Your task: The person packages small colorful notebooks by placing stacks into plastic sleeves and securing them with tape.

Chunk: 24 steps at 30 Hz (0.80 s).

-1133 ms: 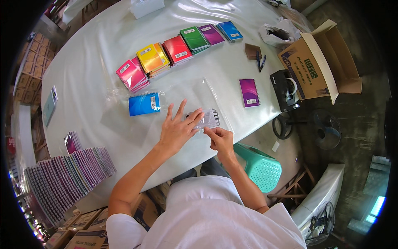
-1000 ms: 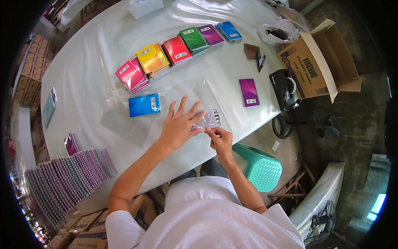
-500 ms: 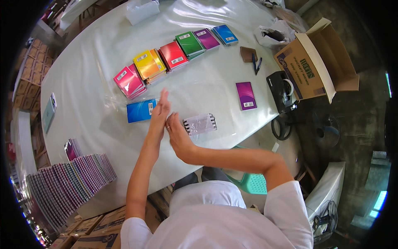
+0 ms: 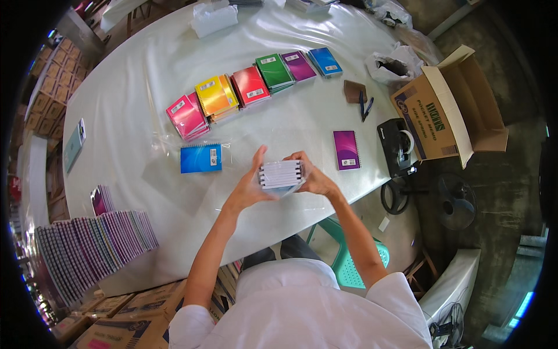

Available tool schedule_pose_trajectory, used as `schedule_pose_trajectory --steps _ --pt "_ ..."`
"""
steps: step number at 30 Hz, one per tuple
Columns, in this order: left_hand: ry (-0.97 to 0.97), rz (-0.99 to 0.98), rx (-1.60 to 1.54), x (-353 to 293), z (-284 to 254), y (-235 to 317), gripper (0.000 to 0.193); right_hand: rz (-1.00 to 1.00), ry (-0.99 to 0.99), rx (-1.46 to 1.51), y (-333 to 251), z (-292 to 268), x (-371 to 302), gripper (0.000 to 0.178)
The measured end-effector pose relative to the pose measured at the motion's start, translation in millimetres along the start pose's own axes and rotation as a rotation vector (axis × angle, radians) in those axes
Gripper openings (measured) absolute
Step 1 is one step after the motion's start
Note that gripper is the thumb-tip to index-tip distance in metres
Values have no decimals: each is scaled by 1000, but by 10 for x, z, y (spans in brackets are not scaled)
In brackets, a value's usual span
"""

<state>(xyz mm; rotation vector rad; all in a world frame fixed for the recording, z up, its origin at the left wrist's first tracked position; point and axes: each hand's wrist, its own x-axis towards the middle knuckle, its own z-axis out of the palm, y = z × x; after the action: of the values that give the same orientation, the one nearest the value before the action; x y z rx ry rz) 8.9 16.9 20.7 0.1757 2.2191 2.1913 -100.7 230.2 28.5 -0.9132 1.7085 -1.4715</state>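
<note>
Between my hands is a small stack of spiral notebooks (image 4: 281,174) in clear plastic, its page edges and dark wire bindings facing up. My left hand (image 4: 249,187) grips the stack's left side, thumb pointing up. Around the right end curl the fingers of my right hand (image 4: 314,176). To the left lies a blue spiral notebook (image 4: 197,159), and to the right a purple one (image 4: 346,150). Farther off, a slanting row holds pink (image 4: 185,116), yellow (image 4: 215,96), red (image 4: 250,85), green (image 4: 274,71), purple (image 4: 298,66) and blue notebooks (image 4: 325,61).
A black tape dispenser (image 4: 397,148) stands at the table's right edge, near an open cardboard box (image 4: 427,116). Dark blue snips (image 4: 365,106) lie beside a brown piece (image 4: 353,91). At the near left is a long row of notebooks (image 4: 96,250). A green stool (image 4: 354,262) is below.
My hands have parted from each other and closed on the wrapped stack from both sides. The stack now appears tilted up off the table. The view has shifted slightly.
</note>
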Motion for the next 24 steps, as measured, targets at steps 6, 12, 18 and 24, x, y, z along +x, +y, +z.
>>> schedule_pose_trajectory --steps 6,12,18,24 --pt "-59 36 251 70 24 281 118 -127 47 -294 -786 -117 -197 72" --pt "323 179 -174 8 -6 686 97 -351 40 -404 -1251 -269 -184 21" --pt "390 120 213 -632 -202 -48 57 -177 321 3 -392 -161 -402 39" --pt "319 187 536 -317 -7 252 47 -147 315 -89 -207 141 -292 51"
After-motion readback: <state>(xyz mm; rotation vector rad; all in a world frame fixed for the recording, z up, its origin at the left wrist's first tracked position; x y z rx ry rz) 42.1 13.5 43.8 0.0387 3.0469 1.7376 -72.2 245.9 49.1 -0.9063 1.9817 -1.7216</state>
